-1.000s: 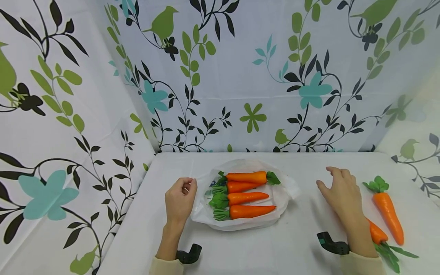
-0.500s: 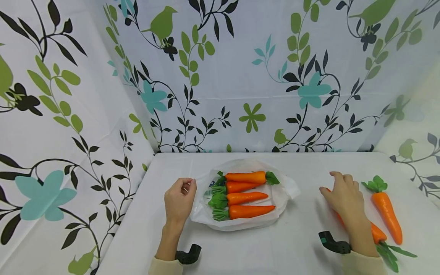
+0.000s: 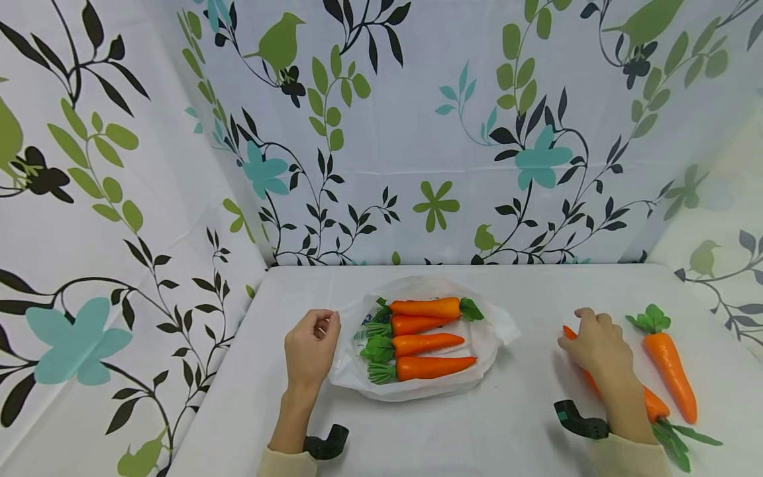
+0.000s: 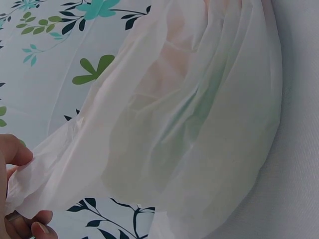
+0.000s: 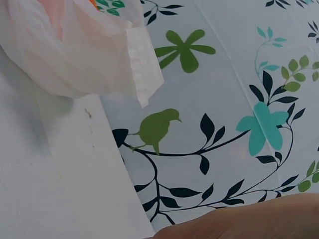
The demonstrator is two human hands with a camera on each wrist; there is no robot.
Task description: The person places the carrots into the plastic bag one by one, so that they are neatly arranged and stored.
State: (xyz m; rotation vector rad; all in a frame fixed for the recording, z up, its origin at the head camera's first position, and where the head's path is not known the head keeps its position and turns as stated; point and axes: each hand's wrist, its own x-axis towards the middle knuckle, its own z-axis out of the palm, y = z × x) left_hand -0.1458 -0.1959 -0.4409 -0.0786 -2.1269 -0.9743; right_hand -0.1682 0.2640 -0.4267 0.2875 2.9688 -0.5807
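My left hand (image 3: 310, 344) pinches the edge of a white plastic bag (image 3: 352, 381) between thumb and fingers. In the left wrist view the thin bag (image 4: 124, 149) stretches away from the fingertips. Several orange toy carrots with green tops lie across the bag, among them a front carrot (image 3: 436, 366) and a back carrot (image 3: 426, 307). My right hand (image 3: 605, 351) is over another carrot (image 3: 654, 403) on the right, thumb and fingers apart around its narrow end; whether they touch it is hidden. The hand covers that carrot's middle.
A further carrot (image 3: 670, 374) lies to the right of my right hand. White table (image 3: 465, 430) lies under everything. A printed curtain (image 3: 381, 165) with leaves and birds hangs behind and at the sides.
My right hand has moved slightly right and lower over the carrot, its fingers bending more, and the carrot's tip has come into view. The left hand and bag stay put.
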